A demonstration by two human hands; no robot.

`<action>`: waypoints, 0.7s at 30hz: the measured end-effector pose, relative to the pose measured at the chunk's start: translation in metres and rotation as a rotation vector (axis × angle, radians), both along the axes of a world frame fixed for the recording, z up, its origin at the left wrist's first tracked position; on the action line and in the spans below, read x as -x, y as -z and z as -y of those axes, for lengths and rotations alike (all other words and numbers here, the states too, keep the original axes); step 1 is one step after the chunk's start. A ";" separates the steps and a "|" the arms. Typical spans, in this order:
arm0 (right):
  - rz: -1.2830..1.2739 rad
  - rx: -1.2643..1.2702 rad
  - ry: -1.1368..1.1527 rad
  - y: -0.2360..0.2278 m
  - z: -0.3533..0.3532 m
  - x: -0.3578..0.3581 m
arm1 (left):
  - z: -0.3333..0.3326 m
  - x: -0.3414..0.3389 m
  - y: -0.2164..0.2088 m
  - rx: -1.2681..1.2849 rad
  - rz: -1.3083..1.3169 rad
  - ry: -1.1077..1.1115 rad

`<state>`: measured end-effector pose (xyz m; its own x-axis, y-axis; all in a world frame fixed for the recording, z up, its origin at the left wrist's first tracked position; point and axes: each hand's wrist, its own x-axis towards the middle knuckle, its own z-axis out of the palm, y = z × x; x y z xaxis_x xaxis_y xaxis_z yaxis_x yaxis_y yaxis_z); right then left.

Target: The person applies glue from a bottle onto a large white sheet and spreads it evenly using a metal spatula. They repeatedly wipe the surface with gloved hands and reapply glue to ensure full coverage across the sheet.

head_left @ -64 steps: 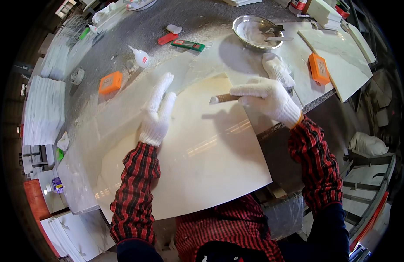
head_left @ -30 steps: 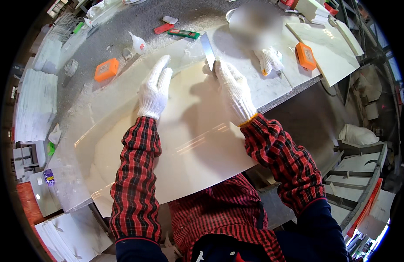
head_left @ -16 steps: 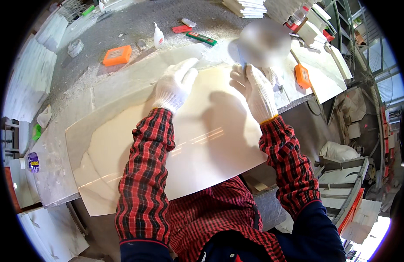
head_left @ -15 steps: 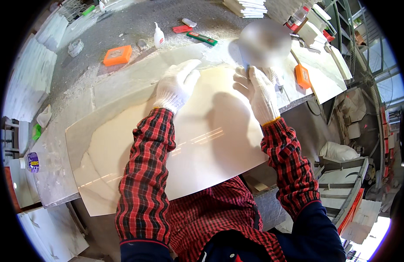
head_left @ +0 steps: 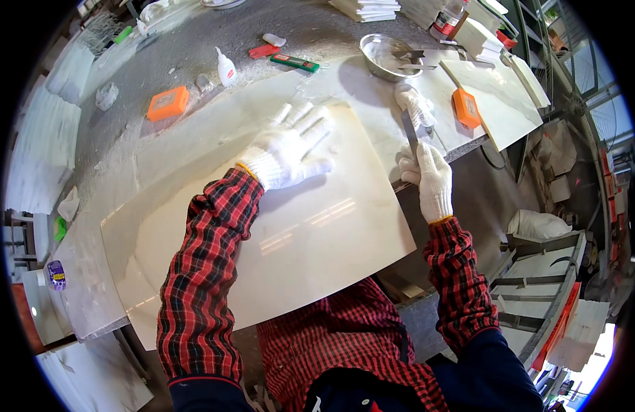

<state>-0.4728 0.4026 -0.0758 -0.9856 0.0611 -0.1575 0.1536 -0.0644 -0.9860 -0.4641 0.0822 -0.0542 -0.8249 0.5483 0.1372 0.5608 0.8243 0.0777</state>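
A large glossy white tile (head_left: 310, 226) with faint pale veining lies in front of me, its near edge overhanging the bench. My left hand (head_left: 288, 147), in a white knit glove, rests on the tile's far part with the fingers spread. Beyond the tile's right edge, my gloved right hand (head_left: 431, 177) is closed around a narrow flat metal blade (head_left: 409, 130) that points away from me. The handle end is hidden in the glove. Just past the blade tip, a crumpled white glove or cloth (head_left: 415, 104) lies on the bench.
A metal bowl (head_left: 378, 56) with tools in it stands at the far right. Orange boxes (head_left: 168, 104) sit on both sides, near a white squeeze bottle (head_left: 225, 67) and a green box (head_left: 295, 63). Tile stacks (head_left: 43, 144) rise at left; a metal rack (head_left: 537, 288) stands lower right.
My right hand has moved off the tile to the right and nearer me, and the blade is plainly visible. My left hand has spread flat on the tile. The view has shifted slightly.
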 end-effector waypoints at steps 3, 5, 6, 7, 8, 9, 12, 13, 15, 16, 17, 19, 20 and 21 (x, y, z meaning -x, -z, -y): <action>-0.006 -0.004 -0.003 0.002 -0.001 -0.001 | -0.008 -0.008 -0.002 0.003 0.042 0.057; -0.015 -0.004 -0.015 0.003 -0.004 -0.002 | -0.012 -0.020 0.000 0.003 0.054 0.108; -0.015 -0.004 -0.016 0.004 -0.004 -0.002 | -0.010 -0.027 0.001 -0.075 0.091 0.140; -0.016 -0.005 -0.016 0.004 -0.004 -0.002 | -0.010 -0.034 -0.005 -0.135 0.139 0.145; -0.013 0.013 -0.009 0.006 -0.005 -0.002 | -0.010 -0.037 -0.012 -0.195 0.188 0.151; -0.010 0.030 -0.001 0.007 -0.006 -0.002 | -0.010 -0.035 -0.017 -0.249 0.210 0.129; -0.017 0.036 -0.001 0.004 -0.003 -0.002 | -0.007 -0.023 -0.022 -0.349 0.187 0.061; -0.018 0.029 -0.001 0.004 -0.002 -0.002 | -0.013 -0.014 -0.023 -0.339 0.133 0.054; -0.015 0.031 -0.002 0.004 -0.001 -0.002 | -0.022 -0.008 -0.024 -0.300 0.170 -0.016; -0.013 0.030 0.003 0.004 -0.002 -0.002 | -0.025 -0.008 -0.015 -0.216 0.114 0.049; -0.014 0.035 -0.006 0.003 0.001 -0.003 | -0.025 -0.010 -0.004 -0.124 0.059 0.105; -0.013 0.043 -0.011 -0.001 0.003 -0.005 | -0.024 -0.019 0.004 -0.088 0.070 0.231; -0.015 0.044 -0.007 0.001 0.000 -0.004 | -0.030 -0.028 -0.003 -0.121 0.136 0.265; -0.017 0.046 -0.004 0.003 -0.003 -0.004 | -0.033 -0.037 -0.010 -0.178 0.195 0.274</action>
<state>-0.4693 0.4060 -0.0793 -0.9884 0.0500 -0.1436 0.1376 -0.1087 -0.9845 -0.4267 0.1155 -0.0438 -0.6708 0.7341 0.1052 0.7193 0.6094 0.3337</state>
